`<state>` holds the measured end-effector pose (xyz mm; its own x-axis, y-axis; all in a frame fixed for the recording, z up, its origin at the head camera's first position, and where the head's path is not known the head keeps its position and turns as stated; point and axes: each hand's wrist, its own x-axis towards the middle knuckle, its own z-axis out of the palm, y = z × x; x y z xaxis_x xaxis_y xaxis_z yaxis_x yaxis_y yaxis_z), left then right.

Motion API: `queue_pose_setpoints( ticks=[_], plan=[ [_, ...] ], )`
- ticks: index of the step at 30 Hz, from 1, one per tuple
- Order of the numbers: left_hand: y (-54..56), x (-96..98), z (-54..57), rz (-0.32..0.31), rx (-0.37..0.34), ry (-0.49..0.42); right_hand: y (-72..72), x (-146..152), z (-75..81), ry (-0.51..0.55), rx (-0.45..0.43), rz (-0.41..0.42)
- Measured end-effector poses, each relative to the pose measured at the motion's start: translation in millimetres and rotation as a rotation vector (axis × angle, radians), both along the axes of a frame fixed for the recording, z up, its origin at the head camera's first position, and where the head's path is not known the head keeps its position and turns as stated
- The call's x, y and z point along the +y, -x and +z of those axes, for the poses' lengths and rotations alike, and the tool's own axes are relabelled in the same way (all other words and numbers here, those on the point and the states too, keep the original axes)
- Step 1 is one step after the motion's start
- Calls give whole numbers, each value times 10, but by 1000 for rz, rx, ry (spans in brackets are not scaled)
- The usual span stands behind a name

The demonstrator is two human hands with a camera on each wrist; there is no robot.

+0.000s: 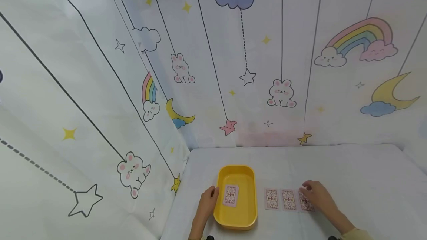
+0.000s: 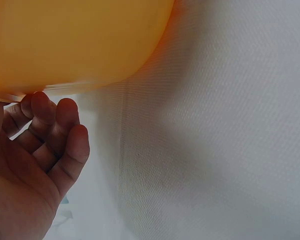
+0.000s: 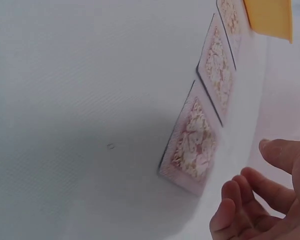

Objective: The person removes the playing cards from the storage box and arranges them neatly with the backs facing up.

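A yellow tray (image 1: 251,210) stands on the white-covered table with a patterned playing card (image 1: 231,196) face down inside it. My left hand (image 1: 208,200) holds the tray's left edge; in the left wrist view its fingers (image 2: 65,117) curl beside the tray wall (image 2: 80,40), the thumb mostly hidden. To the right of the tray, three face-down cards lie in a row: the left card (image 1: 271,199), the middle card (image 1: 288,200) and the right card (image 3: 194,142). Over the right card hovers my right hand (image 1: 318,195), thumb and fingers apart, holding nothing.
White cloth covers the table (image 1: 287,166). Behind it and on the left hang printed sheets (image 1: 207,66) with clouds, bears and stars, meeting the table at its back edge.
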<state>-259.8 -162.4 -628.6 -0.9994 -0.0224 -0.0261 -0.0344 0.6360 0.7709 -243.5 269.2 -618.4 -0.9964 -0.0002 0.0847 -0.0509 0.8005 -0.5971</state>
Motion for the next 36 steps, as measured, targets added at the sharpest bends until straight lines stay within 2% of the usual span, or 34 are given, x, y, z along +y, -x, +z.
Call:
queue_pose_setpoints(
  ticks=[7, 19, 24, 30, 36],
  plan=[
    [-1, -11, 0, -3, 3, -2, 5, -187, 83, 25, 91, 57],
    [-23, 3, 36, 8, -4, -19, 133, -637, 253, 9, 37, 109],
    [-27, 5, 48, 13, -15, -16, 195, -833, 267, -5, 10, 103],
    [-38, -3, 63, 10, -16, -19, 230, -1076, 316, 14, 14, 123],
    [-29, 4, 51, 2, -9, -14, 235, -1363, 447, 43, 15, 145]
  ],
)
